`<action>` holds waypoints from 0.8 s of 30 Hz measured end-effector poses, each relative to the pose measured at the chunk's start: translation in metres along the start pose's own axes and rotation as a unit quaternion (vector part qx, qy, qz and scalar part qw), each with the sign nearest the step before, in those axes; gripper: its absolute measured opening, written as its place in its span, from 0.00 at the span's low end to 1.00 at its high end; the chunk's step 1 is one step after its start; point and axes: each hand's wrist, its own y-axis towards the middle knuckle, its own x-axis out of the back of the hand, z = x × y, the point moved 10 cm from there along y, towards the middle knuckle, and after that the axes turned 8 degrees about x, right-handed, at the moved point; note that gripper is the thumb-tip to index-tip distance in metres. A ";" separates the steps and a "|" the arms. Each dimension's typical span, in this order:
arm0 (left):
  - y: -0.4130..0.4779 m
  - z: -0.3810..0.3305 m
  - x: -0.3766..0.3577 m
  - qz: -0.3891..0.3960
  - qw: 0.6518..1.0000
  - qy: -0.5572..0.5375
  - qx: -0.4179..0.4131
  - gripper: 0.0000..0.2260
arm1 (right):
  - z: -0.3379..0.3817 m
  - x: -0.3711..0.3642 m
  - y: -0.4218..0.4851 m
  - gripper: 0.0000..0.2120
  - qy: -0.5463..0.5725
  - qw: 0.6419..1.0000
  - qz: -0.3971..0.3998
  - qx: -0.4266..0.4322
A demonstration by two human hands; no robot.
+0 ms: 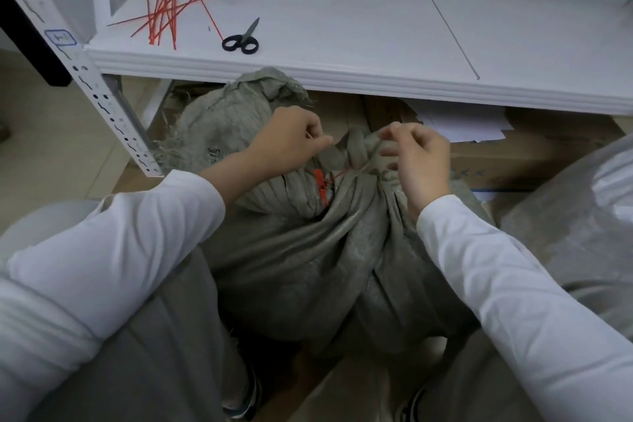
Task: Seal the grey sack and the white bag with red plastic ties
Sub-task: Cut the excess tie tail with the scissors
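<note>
The grey sack (308, 260) stands on the floor between my knees, its mouth gathered into a bunched neck. A red plastic tie (320, 185) is wrapped around that neck, its flat tag end hanging down at the front. My left hand (287, 140) pinches the thin end of the tie above the neck. My right hand (419, 158) grips the gathered fabric on the right side of the neck. The white bag (582, 216) lies at the right edge, only partly in view.
A white shelf (342, 72) runs across just above the sack. On it lie several spare red ties (168, 7) and black-handled scissors (241, 41). A perforated metal upright (99, 92) stands at the left. Cardboard boxes (534, 154) and papers sit under the shelf.
</note>
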 end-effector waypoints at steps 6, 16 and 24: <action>0.009 0.023 0.052 -0.083 0.995 -0.041 0.030 0.13 | 0.053 -0.026 0.017 0.15 -0.046 0.995 0.000 0.092; 0.014 0.084 0.124 -0.168 0.981 -0.061 0.080 0.05 | 0.093 -0.217 0.060 0.12 -0.238 0.944 0.200 0.112; 0.022 0.101 0.140 -0.177 0.977 -0.079 0.087 0.02 | 0.080 -0.289 0.097 0.11 -0.337 0.905 0.205 0.159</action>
